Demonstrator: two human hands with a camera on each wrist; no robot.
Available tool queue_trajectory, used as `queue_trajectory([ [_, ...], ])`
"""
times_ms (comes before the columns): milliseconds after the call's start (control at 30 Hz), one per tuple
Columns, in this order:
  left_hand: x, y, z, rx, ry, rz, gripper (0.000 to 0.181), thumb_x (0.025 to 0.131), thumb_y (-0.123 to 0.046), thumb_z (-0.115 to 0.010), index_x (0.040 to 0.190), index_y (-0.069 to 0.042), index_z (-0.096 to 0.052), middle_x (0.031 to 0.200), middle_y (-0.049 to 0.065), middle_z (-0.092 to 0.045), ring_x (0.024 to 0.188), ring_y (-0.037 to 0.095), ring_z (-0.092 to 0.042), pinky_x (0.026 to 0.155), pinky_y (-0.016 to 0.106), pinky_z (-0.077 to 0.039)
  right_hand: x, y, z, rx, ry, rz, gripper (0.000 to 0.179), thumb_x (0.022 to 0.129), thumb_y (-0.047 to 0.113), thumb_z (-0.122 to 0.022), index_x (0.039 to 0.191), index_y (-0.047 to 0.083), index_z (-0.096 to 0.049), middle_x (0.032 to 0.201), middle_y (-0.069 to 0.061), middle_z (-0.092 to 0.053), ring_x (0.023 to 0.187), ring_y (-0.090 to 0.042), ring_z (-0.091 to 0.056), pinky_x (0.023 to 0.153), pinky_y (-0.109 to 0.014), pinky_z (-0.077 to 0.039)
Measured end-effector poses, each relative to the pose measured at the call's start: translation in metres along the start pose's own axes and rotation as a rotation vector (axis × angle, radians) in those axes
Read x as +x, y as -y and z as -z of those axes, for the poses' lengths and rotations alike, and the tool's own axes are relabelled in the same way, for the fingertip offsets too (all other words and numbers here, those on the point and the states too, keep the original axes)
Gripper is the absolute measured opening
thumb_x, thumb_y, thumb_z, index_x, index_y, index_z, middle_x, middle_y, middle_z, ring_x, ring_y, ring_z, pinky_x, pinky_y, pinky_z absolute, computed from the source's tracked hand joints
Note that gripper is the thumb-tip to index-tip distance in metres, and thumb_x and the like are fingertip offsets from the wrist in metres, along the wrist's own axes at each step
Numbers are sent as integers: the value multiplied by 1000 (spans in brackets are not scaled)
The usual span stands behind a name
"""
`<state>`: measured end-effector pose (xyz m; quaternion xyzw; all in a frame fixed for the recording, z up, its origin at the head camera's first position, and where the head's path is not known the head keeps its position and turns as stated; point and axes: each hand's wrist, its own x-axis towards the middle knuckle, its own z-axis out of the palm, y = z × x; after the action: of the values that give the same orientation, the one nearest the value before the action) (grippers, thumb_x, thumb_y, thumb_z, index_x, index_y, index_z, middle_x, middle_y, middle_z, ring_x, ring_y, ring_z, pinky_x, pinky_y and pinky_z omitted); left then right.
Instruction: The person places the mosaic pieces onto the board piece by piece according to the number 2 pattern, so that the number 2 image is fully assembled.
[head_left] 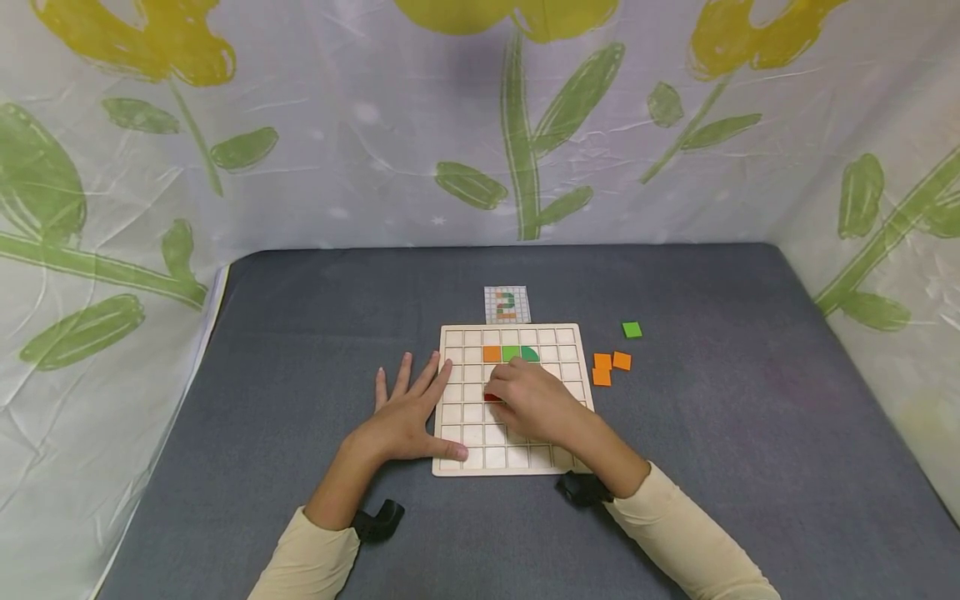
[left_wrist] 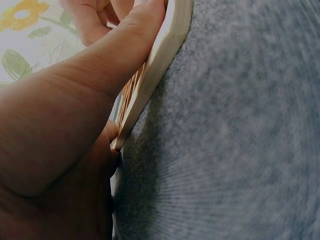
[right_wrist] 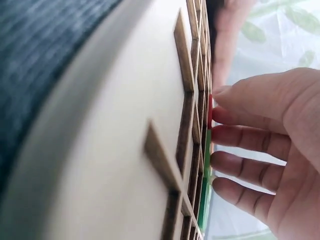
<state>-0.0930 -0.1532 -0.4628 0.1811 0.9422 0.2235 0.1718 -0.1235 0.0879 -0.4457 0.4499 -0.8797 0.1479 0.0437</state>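
Observation:
A pale wooden grid board (head_left: 473, 457) lies on the dark table. My left hand (head_left: 401, 423) is spread at its left side, thumb on the front left corner and fingertips along the edge. Over the middle of the grid, my right hand (head_left: 536, 402) pinches a red tile (head_left: 491, 397) at the board's surface. In the right wrist view, thumb and fingertips meet at this red tile (right_wrist: 210, 111). Above the hand, an orange square tile (head_left: 491, 354), a green square tile (head_left: 511, 353) and a dark green rounded tile (head_left: 529, 354) sit in one row of the grid.
A small pattern card (head_left: 507, 305) lies against the board's far edge. Right of the board are three loose orange tiles (head_left: 602, 361) and a bright green tile (head_left: 632, 330). A flower-printed curtain (head_left: 337, 167) stands behind the table (head_left: 315, 317).

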Motion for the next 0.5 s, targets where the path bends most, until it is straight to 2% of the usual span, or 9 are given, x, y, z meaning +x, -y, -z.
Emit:
queue_trajectory([
  [133, 1, 1, -2, -6, -3, 1, 131, 68, -74, -77, 163, -16, -8, 168, 9, 1, 148, 41, 19, 107, 68, 19, -2, 1, 7, 15, 17, 27, 6, 90, 10, -74, 94, 7, -77, 92, -2, -72, 87, -20, -63, 82, -34, -49],
  [300, 3, 5, -7, 7, -7, 12, 133, 66, -78, -74, 163, -20, -5, 168, 4, 4, 148, 36, 22, 107, 64, 22, -7, -2, 21, 158, 97, -25, 16, 91, 10, -73, 106, 5, -77, 103, -3, -75, 94, -19, -66, 86, -36, -50],
  [500, 4, 6, -8, -3, -6, 21, 133, 66, -81, -72, 163, -21, -4, 168, 4, 4, 148, 35, 23, 106, 64, 24, -11, -12, 33, 268, 190, -51, 23, 95, 12, -69, 116, 6, -75, 110, -3, -74, 96, -20, -66, 85, -37, -52],
])
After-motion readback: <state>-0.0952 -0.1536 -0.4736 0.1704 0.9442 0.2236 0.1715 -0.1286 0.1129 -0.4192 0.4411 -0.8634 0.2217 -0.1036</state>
